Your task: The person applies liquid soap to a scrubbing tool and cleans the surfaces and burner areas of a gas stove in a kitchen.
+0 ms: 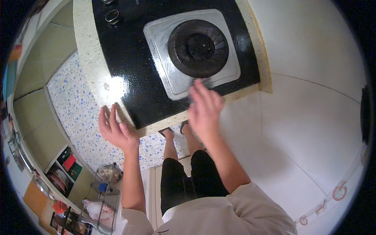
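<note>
A black glass gas cooktop (132,70) with a wet sheen lies before me. On it sits a square metal drip tray (160,63) around a round dark burner (198,48). My right hand (205,108) is over the tray's near edge, its fingers closed on a dark, blurred scrubber (202,83) that is just below the burner. The motion blur hides the scrubber's exact shape. My left hand (117,129) holds nothing; its spread fingers rest at the edge of the speckled stone countertop (91,58), left of the cooktop's corner.
Two control knobs (112,17) are at the cooktop's upper left. A tiled wall (293,117) borders the right side. A wire rack (102,199) with bags stands at the lower left, near open cabinet shelves (63,173).
</note>
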A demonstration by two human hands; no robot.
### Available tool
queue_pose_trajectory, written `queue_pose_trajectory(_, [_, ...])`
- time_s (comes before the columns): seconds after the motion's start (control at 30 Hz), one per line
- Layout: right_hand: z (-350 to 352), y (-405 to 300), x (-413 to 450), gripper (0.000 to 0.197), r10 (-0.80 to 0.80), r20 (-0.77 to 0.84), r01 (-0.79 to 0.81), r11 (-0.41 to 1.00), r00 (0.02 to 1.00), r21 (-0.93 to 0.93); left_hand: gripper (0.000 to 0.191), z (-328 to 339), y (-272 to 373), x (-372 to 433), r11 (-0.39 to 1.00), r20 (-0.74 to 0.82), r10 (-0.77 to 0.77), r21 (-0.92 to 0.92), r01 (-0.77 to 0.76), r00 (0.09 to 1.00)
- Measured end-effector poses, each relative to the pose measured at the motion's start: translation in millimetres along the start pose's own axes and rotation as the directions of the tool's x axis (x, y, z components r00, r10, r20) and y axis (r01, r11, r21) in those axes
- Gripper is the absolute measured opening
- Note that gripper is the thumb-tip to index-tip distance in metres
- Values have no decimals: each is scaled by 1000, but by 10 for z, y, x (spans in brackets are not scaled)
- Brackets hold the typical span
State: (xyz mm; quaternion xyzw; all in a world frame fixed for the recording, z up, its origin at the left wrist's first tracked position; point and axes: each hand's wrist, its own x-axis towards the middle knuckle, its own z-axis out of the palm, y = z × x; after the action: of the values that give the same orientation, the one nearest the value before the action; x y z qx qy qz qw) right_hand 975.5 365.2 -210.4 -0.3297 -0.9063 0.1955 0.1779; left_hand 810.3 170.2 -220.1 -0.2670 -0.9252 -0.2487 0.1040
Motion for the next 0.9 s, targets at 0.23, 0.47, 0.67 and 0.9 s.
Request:
queue_pose_trajectory(0.23, [-53,-66,103,59,-56,56,57,998,997,-6,65,12,43,26,990,-7,-41,-138,39,999])
queue_pose_trajectory(0.47, [80,-376,195,54,-100,104,115,981,990,-154,60,-6,35,50,992,-14,8,-122,-10,1000])
queue_pose_trajectory(0.67, [259,-739,554,53,-15,89,30,985,996,-170,59,-53,-14,33,994,26,11,-106,-8,1000])
queue_pose_trajectory(0.9, [251,-844,624,54,17,124,3,987,992,-158,58,-101,11,58,992,39,-14,-126,19,999])
